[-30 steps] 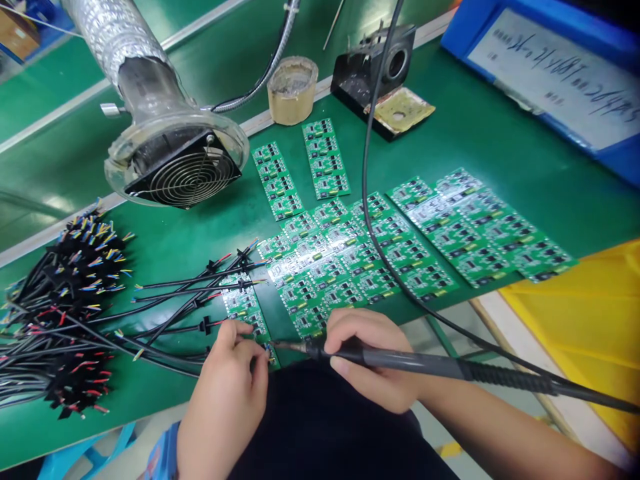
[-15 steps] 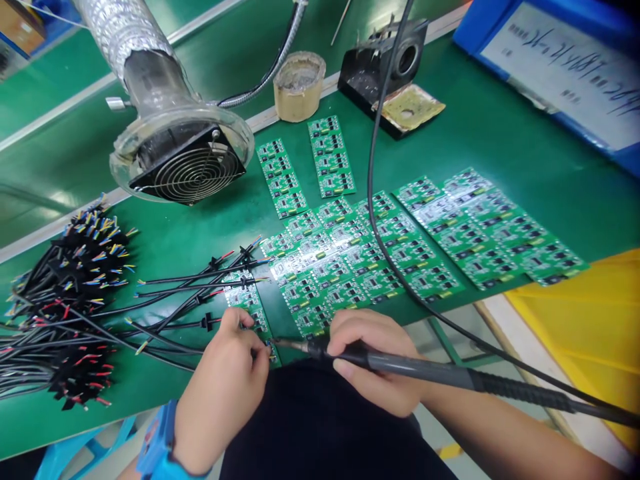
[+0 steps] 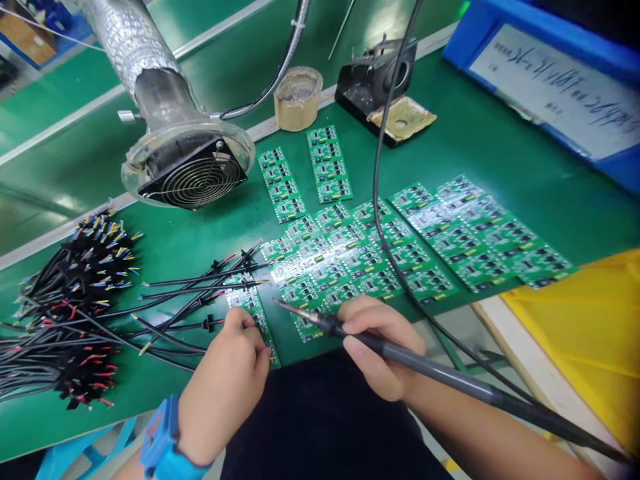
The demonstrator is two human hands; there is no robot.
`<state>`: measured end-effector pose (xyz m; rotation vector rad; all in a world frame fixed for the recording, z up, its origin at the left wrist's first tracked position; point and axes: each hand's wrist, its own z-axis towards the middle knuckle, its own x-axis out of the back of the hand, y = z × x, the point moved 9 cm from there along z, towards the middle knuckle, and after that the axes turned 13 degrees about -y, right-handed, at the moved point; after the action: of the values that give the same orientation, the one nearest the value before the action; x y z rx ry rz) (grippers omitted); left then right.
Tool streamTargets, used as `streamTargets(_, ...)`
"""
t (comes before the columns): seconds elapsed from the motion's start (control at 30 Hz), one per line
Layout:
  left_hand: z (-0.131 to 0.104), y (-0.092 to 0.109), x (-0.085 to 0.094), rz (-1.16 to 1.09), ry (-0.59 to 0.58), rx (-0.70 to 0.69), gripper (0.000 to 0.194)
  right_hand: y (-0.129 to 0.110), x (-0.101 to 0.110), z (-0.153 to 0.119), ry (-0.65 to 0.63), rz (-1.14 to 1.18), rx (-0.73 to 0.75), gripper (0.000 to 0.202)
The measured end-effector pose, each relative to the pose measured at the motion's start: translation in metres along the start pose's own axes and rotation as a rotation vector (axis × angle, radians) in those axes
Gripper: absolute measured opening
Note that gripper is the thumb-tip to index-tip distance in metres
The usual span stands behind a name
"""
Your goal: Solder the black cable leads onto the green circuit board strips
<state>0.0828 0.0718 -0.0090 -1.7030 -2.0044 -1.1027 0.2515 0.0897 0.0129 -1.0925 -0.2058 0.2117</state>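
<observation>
My right hand [image 3: 383,343] is closed round a soldering iron [image 3: 425,358], its metal tip pointing left, above the mat and apart from the boards. My left hand [image 3: 233,377] rests with curled fingers on the lower part of a narrow green circuit board strip [image 3: 255,308] near the front edge; what its fingertips pinch is too hidden to name. Black cables [image 3: 185,288] with stripped coloured ends lie across and beside that strip. Right of it, rows of green circuit boards [image 3: 345,257] lie side by side.
Cable bundles [image 3: 95,267] lie at left, below a round fume extractor [image 3: 195,173]. Behind are a tape roll [image 3: 297,100], an iron stand with sponge [image 3: 403,120] and two board strips [image 3: 283,187]. A blue bin [image 3: 545,80] and yellow bin [image 3: 590,333] stand right.
My right hand has drawn the soldering iron tip up and away from the strip beside my left fingers. My left hand stays nearly in place. The view has shifted slightly.
</observation>
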Motion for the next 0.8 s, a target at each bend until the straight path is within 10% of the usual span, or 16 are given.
streamTargets(0.3,-0.017,-0.008,0.004,-0.017,0.276,-0.139,0.004,0.01,0.007,-0.012,0.095,0.069,0.002,0.021)
streamTargets(0.5,-0.011,0.004,0.055,0.271,0.597,-0.253,0.017,0.017,0.012,-0.02,0.189,0.052,-0.011,0.021)
streamTargets(0.8,0.012,0.028,0.07,0.517,0.466,-0.27,0.017,0.014,0.01,-0.016,0.199,0.021,-0.002,0.02)
